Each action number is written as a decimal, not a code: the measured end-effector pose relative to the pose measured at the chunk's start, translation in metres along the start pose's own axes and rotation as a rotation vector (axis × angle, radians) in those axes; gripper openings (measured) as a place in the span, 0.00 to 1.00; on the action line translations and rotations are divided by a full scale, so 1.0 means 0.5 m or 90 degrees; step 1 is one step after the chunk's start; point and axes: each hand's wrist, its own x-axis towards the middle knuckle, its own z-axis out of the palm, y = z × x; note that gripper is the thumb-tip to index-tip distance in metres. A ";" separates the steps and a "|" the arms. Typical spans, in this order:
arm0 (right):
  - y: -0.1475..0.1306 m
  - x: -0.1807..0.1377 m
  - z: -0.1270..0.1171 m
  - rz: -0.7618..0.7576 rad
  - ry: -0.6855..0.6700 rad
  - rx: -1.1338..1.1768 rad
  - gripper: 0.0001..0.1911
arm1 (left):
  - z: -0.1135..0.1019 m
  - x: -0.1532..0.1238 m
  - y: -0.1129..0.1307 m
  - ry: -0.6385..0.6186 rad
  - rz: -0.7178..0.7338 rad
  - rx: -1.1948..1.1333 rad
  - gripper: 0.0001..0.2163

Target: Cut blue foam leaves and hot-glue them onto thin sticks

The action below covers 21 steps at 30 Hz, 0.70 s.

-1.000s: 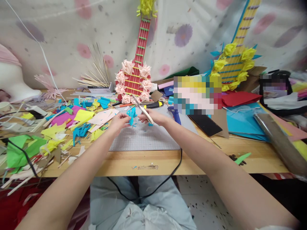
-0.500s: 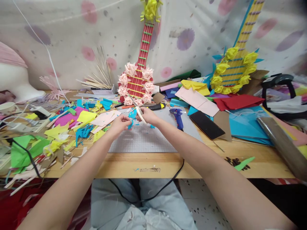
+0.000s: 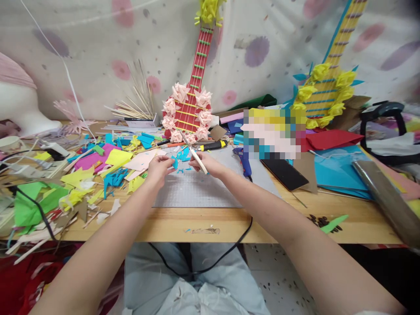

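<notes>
My left hand [image 3: 160, 168] pinches a small blue paper piece [image 3: 175, 162] above the grey cutting mat [image 3: 197, 196]. Just to its right, my right hand [image 3: 207, 164] is closed around a pair of scissors [image 3: 198, 161] with pale handles, the blades pointing up and away to the left. More blue paper scraps [image 3: 183, 154] lie on the mat between and beyond the hands. Behind them leans a red paper guitar [image 3: 187, 112] edged with pale pink paper roses.
A blue glue gun [image 3: 243, 161] and a black phone [image 3: 285, 172] lie to the right. Coloured paper scraps [image 3: 118, 159] crowd the left side. A yellow-handled cutter [image 3: 216, 145] rests behind my right hand. A yellow paper guitar [image 3: 324, 98] stands at the back right.
The blue piece in my left hand now sits apart from the scissors. My right hand with the scissors has moved slightly right; my left hand has shifted slightly up and left.
</notes>
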 end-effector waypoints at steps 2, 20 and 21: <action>-0.007 -0.007 -0.019 0.009 0.023 0.017 0.13 | 0.004 0.003 -0.001 -0.010 0.000 -0.009 0.14; -0.019 -0.067 -0.129 -0.013 0.137 0.034 0.05 | 0.168 0.028 -0.097 -0.177 0.136 0.364 0.08; -0.018 -0.071 -0.132 -0.009 0.136 0.022 0.06 | 0.160 0.036 -0.095 -0.159 0.175 0.405 0.06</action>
